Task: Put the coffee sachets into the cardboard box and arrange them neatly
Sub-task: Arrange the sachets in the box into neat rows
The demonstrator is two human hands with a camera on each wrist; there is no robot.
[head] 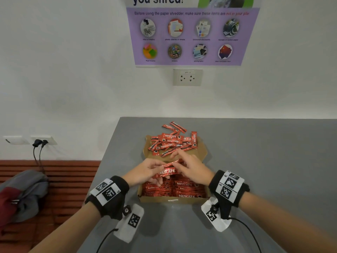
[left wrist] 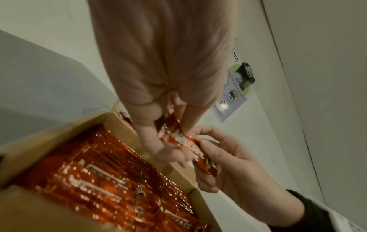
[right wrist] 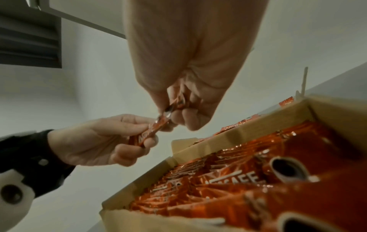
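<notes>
Head view high, facing down-forward; wrist views low, close, blurred, apparently upward; all share cardboard box (head: 173,199).

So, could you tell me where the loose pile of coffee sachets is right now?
In the head view, the loose pile lies on the open lid flap behind the cardboard box, just beyond both hands.

Glossy red foil sachets (head: 166,173); matt brown cardboard box (head: 173,199); smooth grey table (head: 255,152).

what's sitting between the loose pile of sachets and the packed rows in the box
Head view: both hands, left hand and right hand, holding a few sachets above the cardboard box.
</notes>
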